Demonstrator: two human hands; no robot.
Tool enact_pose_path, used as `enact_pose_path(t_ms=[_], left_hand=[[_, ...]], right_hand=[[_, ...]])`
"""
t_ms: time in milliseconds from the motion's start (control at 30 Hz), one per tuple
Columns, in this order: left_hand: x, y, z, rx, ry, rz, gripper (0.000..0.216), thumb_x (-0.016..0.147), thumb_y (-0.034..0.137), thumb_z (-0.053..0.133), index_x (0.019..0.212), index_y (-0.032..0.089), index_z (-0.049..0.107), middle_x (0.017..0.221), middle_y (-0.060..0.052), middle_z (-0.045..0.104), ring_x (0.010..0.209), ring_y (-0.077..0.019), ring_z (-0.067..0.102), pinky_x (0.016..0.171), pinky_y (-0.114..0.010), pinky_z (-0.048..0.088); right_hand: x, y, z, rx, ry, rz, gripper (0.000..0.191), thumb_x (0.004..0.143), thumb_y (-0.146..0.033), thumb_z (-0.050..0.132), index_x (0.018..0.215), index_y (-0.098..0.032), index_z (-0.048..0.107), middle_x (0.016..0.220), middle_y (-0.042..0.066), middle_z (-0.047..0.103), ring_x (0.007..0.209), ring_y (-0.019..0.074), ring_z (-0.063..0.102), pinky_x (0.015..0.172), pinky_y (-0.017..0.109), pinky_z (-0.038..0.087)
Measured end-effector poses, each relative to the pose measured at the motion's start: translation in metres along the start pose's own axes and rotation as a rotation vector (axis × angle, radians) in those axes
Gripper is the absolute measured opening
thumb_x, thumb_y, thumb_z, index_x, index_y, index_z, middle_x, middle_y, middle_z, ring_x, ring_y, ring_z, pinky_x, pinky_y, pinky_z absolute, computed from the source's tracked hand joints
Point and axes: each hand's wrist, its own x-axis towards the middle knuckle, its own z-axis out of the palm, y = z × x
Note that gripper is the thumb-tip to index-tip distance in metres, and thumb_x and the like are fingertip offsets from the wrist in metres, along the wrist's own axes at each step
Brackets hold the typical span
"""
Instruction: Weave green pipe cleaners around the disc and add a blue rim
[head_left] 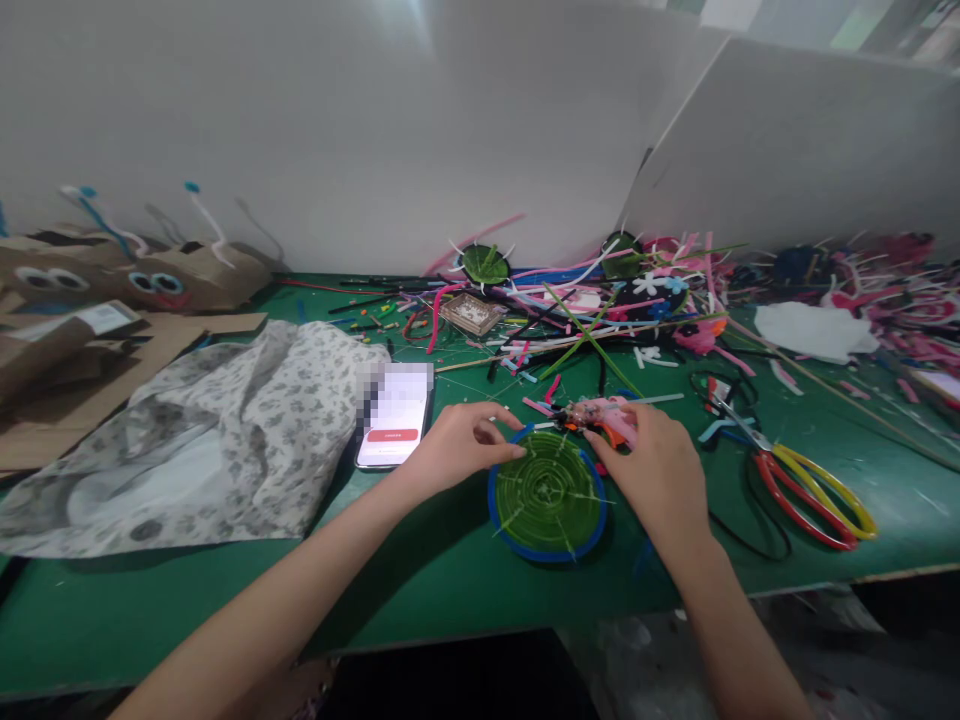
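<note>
A round green coil of pipe cleaner with a blue rim is tilted above the green table in front of me. Clear glue strands cross its face. My left hand pinches its upper left edge, thumb on the green face and fingers by the rim. Behind the disc's upper right edge is a pink and orange hot glue gun, its dark nozzle end pointing left and a pale glue stick sticking out to the right. My right hand has its fingers round the gun; its palm side is partly hidden.
A phone lies left of my hands, beside a patterned cloth. Scissors with red and yellow handles lie at right. Pipe cleaners and a small tray cover the back. Cardboard pieces with googly eyes stand far left.
</note>
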Motion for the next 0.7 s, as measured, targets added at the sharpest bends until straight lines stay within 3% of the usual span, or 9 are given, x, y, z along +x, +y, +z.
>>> enact_pose_path(t_ms=[133, 300, 400, 500, 700], left_hand=[[0.0, 0.0, 0.0, 0.006, 0.004, 0.002, 0.027, 0.07, 0.035, 0.073, 0.09, 0.018, 0.066, 0.063, 0.0, 0.067, 0.059, -0.0135, 0.061, 0.055, -0.023, 0.045], [0.0, -0.001, 0.0, 0.013, 0.005, -0.001, 0.027, 0.07, 0.035, 0.072, 0.09, 0.018, 0.066, 0.063, 0.0, 0.068, 0.06, -0.0143, 0.062, 0.057, -0.023, 0.045], [0.0, -0.001, 0.0, 0.016, 0.0, 0.002, 0.027, 0.07, 0.035, 0.072, 0.09, 0.019, 0.066, 0.064, 0.0, 0.069, 0.061, -0.0144, 0.063, 0.056, -0.022, 0.045], [0.0, 0.0, 0.0, 0.022, -0.003, 0.016, 0.026, 0.07, 0.035, 0.073, 0.09, 0.019, 0.066, 0.063, 0.0, 0.068, 0.06, -0.0138, 0.063, 0.055, -0.021, 0.044], [-0.001, 0.001, 0.0, 0.023, -0.005, 0.016, 0.027, 0.07, 0.035, 0.073, 0.09, 0.018, 0.066, 0.062, 0.001, 0.067, 0.057, -0.0132, 0.061, 0.054, -0.021, 0.044]], right_hand=[[0.0, 0.0, 0.004, -0.079, -0.032, 0.02, 0.044, 0.077, -0.051, 0.061, 0.101, -0.015, 0.054, 0.081, 0.011, 0.063, 0.073, 0.0259, 0.056, 0.058, 0.031, 0.038], [0.0, 0.001, 0.003, -0.053, -0.061, 0.068, 0.03, 0.082, -0.036, 0.057, 0.104, -0.016, 0.057, 0.076, 0.008, 0.065, 0.066, 0.0217, 0.058, 0.052, 0.028, 0.033], [0.004, 0.003, -0.004, -0.022, 0.107, 0.084, 0.031, 0.082, -0.034, 0.057, 0.106, -0.015, 0.059, 0.085, 0.01, 0.067, 0.073, 0.0234, 0.06, 0.058, 0.03, 0.039], [0.007, 0.003, -0.017, 0.035, 0.327, -0.022, 0.032, 0.082, -0.029, 0.058, 0.111, -0.015, 0.061, 0.097, 0.011, 0.068, 0.087, 0.0254, 0.062, 0.073, 0.034, 0.046], [0.002, -0.011, -0.037, 0.065, 0.45, -0.256, 0.036, 0.079, -0.019, 0.063, 0.116, -0.019, 0.063, 0.1, 0.011, 0.068, 0.094, 0.0243, 0.061, 0.082, 0.036, 0.048]])
